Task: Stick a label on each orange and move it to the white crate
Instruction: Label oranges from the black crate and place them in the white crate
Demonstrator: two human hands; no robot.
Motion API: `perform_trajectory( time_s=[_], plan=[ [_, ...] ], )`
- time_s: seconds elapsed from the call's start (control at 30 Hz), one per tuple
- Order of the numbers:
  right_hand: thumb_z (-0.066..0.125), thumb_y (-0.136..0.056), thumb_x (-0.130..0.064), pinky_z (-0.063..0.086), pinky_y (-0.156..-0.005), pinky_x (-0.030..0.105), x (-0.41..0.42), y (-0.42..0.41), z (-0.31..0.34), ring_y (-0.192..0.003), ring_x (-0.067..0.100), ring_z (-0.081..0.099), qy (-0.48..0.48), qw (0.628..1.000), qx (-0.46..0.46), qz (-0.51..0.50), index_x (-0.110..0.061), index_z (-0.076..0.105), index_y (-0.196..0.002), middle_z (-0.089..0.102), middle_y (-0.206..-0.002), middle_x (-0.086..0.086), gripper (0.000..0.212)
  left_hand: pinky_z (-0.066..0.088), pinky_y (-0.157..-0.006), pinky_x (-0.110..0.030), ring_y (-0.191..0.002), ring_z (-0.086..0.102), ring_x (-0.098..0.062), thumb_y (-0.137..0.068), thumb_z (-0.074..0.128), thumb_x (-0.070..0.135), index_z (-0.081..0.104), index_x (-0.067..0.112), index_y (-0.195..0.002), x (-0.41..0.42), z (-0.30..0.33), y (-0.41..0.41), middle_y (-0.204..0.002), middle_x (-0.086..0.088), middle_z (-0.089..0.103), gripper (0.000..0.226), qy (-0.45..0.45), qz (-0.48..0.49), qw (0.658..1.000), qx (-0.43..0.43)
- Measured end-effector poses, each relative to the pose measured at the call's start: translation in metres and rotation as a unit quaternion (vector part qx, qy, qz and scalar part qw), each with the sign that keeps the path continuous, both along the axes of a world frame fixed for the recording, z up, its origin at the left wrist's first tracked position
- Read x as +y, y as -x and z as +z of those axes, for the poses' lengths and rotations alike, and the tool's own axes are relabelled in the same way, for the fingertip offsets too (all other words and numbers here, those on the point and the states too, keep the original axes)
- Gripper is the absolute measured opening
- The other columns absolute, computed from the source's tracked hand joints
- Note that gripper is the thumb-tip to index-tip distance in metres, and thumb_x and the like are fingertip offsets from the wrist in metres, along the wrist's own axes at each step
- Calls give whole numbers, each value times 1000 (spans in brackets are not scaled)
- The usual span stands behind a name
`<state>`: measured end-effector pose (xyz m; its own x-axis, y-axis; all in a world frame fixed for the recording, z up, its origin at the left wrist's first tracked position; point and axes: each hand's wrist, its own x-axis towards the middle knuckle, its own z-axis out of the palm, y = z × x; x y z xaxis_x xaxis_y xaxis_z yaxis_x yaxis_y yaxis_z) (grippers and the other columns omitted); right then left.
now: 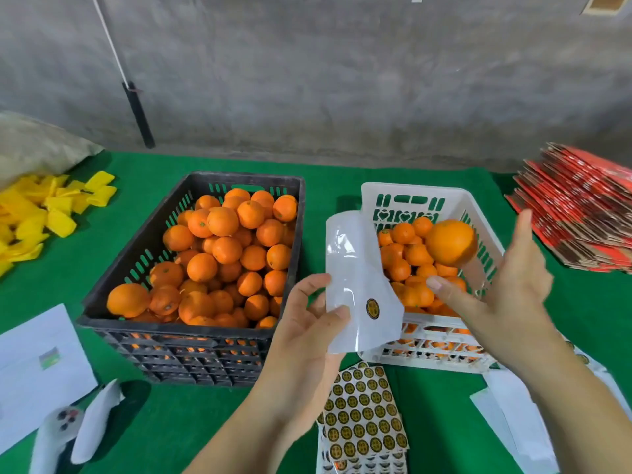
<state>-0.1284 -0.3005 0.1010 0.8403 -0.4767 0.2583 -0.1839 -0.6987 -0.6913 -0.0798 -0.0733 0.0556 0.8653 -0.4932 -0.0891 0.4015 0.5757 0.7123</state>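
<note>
A black crate (102, 323) at centre left is full of oranges (222, 248). To its right stands the white crate (441, 350), partly filled with oranges. One orange (450, 241) is in the air above the white crate, just off the straight fingers of my right hand (513, 282). My left hand (307, 313) pinches a nearly bare white backing sheet (359, 278) that carries one round gold-and-black label (372, 308).
Full sheets of labels (362, 415) lie on the green cloth below my hands. White papers (34, 364) sit at the left and right front. Yellow pieces (34, 213) lie far left; a stack of red cartons (581, 213) is at far right.
</note>
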Motion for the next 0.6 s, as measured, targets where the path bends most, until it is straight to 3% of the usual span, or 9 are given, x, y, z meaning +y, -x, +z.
perform_trajectory(
  time_s=[0.07,0.13,0.17,0.2,0.3,0.37,0.43,0.53,0.6],
  plan=[
    [67,-74,-86,36,-118,48,10,2,-15,-143,-4,41,-185,976,54,99,-69,22,-148,39,-155,-36,88,52,-103,-55,-126,63,-37,-90,61,3,40,29,-144,2,-4,-5,-136,-17,66,63,-23,-12,998,-53],
    [75,-66,-87,52,-108,52,28,10,-37,-131,22,64,-424,881,133,161,-44,42,-154,65,-144,-14,103,47,-108,-58,-129,62,-35,-94,60,6,35,35,-149,6,-10,-12,-137,-12,67,66,-87,-16,990,-106],
    [83,-64,-80,58,-99,48,35,13,-49,-119,33,72,-467,856,144,170,-28,52,-149,73,-133,-1,104,48,-108,-57,-128,63,-34,-97,60,8,38,34,-149,8,-13,-15,-136,-10,68,62,-126,-23,982,-140],
    [87,-64,-74,61,-90,44,40,13,-60,-108,38,75,-456,864,127,171,-24,62,-140,77,-122,7,94,51,-106,-53,-126,64,-31,-100,59,10,43,32,-147,11,-16,-20,-135,-7,69,54,-164,-37,969,-182],
    [85,-69,-65,57,-76,41,55,13,-76,-84,41,77,-405,906,44,114,-36,77,-110,80,-92,16,51,57,-96,-33,-118,67,-21,-106,57,24,57,33,-136,27,-27,-46,-131,2,69,31,-270,-75,908,-311],
    [85,-74,-59,58,-77,43,55,12,-81,-80,43,74,-442,892,17,93,-37,78,-105,78,-83,21,38,56,-88,-30,-106,67,-16,-106,55,31,61,33,-129,44,-39,-81,-124,9,69,24,-406,-45,805,-430],
    [87,-67,-65,60,-84,48,55,12,-82,-82,43,75,-460,883,11,89,-35,79,-104,78,-84,23,48,55,-92,-40,-111,64,-19,-104,57,29,61,34,-129,66,-55,-128,-124,9,67,26,-581,-26,650,-489],
    [89,-47,-79,59,-86,50,58,13,-80,-83,38,77,-471,878,22,83,-24,77,-107,78,-86,24,82,41,-109,-49,-137,46,-34,-99,56,40,48,36,-144,105,-76,-190,-148,-1,50,46,-838,-171,364,-368],
    [91,-50,-75,59,-88,52,62,13,-79,-83,39,77,-478,874,20,81,-27,77,-105,78,-85,24,74,36,-112,-51,-141,38,-39,-99,51,55,40,36,-152,123,-86,-211,-154,-7,41,57,-876,-312,234,-282]
  ],
)
